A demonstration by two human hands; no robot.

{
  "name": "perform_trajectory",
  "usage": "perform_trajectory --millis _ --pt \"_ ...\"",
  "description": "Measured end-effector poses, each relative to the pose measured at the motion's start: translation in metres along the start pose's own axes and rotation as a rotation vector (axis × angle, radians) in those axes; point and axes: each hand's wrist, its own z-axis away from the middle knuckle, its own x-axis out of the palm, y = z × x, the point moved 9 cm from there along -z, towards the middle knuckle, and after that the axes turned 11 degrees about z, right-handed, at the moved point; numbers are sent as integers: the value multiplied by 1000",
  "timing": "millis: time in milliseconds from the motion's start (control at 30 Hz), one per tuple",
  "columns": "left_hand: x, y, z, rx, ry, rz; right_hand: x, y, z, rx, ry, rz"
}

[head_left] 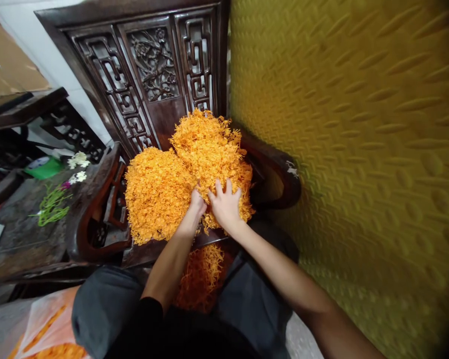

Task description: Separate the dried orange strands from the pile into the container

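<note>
Both hands pressed into heap of orange strands [179, 174] piled on carved wooden chair [149, 75]. Right hand [226, 202] spread flat, fingers loosely open on top. Left hand [196, 203] half buried, grip unclear. More strands below chair edge.

Two heaps of strands [179, 174] lie on the chair seat [209, 242], the backrest [153, 75] at 12 o'clock. My left grip [197, 203] and right grip [226, 204] rest side by side on the heaps. At 9 o'clock stands a bench [18, 234]; at 3 o'clock, a wall [359, 149].
</note>
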Motion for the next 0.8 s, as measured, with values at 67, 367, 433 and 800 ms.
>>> perform_trajectory --millis 67,367,433,800 --pt "-3 11 7 -7 21 -44 9 -1 7 -9 -24 -9" --pt "46 37 52 279 -228 -802 8 56 29 -185 -309 -427" --pt "54 35 43 367 -219 -972 -5 77 34 -132 -208 -511" --pt "46 38 -17 401 -236 -924 7 57 106 89 -295 -214"
